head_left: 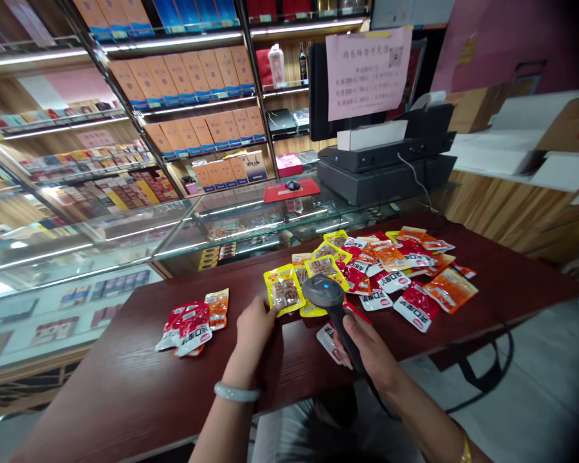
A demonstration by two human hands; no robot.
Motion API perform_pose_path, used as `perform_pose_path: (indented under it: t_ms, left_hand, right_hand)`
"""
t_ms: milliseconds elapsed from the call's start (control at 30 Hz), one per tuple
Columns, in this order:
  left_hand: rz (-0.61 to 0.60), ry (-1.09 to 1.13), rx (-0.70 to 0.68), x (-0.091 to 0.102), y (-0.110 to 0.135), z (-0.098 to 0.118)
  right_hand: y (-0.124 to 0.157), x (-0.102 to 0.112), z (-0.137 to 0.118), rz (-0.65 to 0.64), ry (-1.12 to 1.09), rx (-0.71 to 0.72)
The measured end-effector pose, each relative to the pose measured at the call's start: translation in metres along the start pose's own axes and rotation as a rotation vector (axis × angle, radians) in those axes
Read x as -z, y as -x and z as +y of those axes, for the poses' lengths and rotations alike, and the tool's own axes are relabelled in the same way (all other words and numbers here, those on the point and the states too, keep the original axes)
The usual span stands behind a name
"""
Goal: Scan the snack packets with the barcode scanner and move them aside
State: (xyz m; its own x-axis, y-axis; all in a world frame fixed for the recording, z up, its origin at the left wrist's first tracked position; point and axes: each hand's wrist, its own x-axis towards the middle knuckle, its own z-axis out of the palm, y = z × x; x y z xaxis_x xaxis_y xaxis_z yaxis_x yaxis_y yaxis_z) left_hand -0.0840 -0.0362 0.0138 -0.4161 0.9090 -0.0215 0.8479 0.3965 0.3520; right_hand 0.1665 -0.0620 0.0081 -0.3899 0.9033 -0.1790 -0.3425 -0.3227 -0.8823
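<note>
My right hand is wrapped around the handle of a black barcode scanner, its head over the yellow packets. My left hand pinches the lower left edge of a yellow-edged snack packet with a clear window and brown food inside. Beside it and partly under the scanner lie more yellow packets. Under my right hand a red and white packet is partly hidden. To the right spreads a pile of red and white packets and orange packets.
On the dark wooden table, a small group of red packets and an orange packet lies left. Behind stand a glass counter, a mouse on a red pad, and a cash register. A scanner cable hangs right.
</note>
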Motion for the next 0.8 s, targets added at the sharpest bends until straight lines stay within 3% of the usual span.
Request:
perform_pose_path:
  t_ms: [200,400,600,800]
  left_hand:
    - [0.039,0.607,0.091,-0.004,-0.001,-0.020]
    - [-0.042,1.196,0.135,0.004,0.008,-0.031]
    - [0.012,1.284,0.113,0.012,0.012,-0.051]
    - [0.045,1.166,0.084,0.021,0.019,-0.068]
  right_hand:
    - [0.000,-0.005,0.004,-0.050,-0.012,-0.038]
    - [0.001,-0.020,0.008,-0.166,0.024,-0.057]
    - [-0.003,-0.047,0.009,-0.302,0.079,-0.030]
    - [-0.010,-0.072,0.016,-0.443,0.130,-0.061]
